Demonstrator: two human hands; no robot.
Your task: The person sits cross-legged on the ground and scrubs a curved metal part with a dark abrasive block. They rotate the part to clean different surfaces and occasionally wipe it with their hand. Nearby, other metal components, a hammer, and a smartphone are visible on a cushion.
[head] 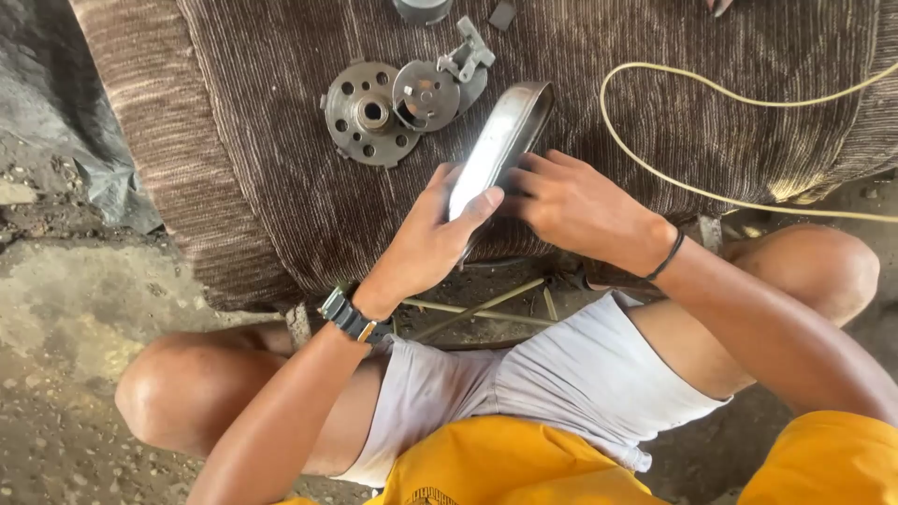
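The person sits low with knees spread, and both hands meet at the middle of the view over the near edge of a brown ribbed cloth (pixel 281 178) that covers a raised surface. Between them they hold a long, curved strip of bright sheet metal (pixel 500 140), a shallow trough with a rounded far end that points toward 1 o'clock and rests on the cloth, probably so the cloth takes its weight while the hands steady the near end. The left hand (pixel 426 245) comes in from 7 o'clock; its fingers wrap the strip's left side and the thumb lies pressed across the shiny face, so the grip is closed on the metal. The right hand (pixel 575 208) comes in from 4 o'clock and closes on the strip's right edge from the other side, fingertips tucked against it; how hard it pinches I cannot tell. At 11 o'clock from the hands, lying flat on the cloth within easy reach, sits a grey round plate with holes (pixel 367 114), and touching its right side a smaller round metal part (pixel 426 93) with a bracket (pixel 466 54) beyond. A yellow cord (pixel 655 168) loops over the cloth at 2 o'clock, apart from the hands. No package, label or sign shows anywhere on the cloth or the gritty ground (pixel 56 318).
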